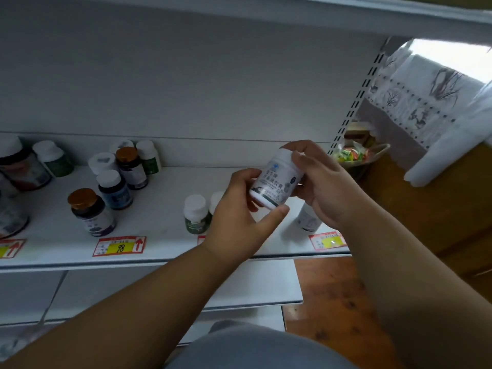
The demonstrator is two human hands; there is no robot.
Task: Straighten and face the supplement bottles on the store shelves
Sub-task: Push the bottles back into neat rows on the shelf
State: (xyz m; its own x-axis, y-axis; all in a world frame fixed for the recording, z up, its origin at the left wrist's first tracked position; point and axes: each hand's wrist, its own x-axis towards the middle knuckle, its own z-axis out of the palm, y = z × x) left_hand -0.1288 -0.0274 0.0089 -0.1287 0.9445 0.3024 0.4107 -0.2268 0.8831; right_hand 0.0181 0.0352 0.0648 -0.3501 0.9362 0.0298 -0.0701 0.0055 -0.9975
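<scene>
My forearms [149, 296] are bare right down to the wrists, with no sleeves showing. My left hand [237, 222] and right hand [323, 187] wear no gloves or rings. Below them, grey clothing [255, 347] covers my front.

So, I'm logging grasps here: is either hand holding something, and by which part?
Both hold one white plastic supplement bottle, tilted above the shelf: left hand at its base, right hand around its cap end.
</scene>
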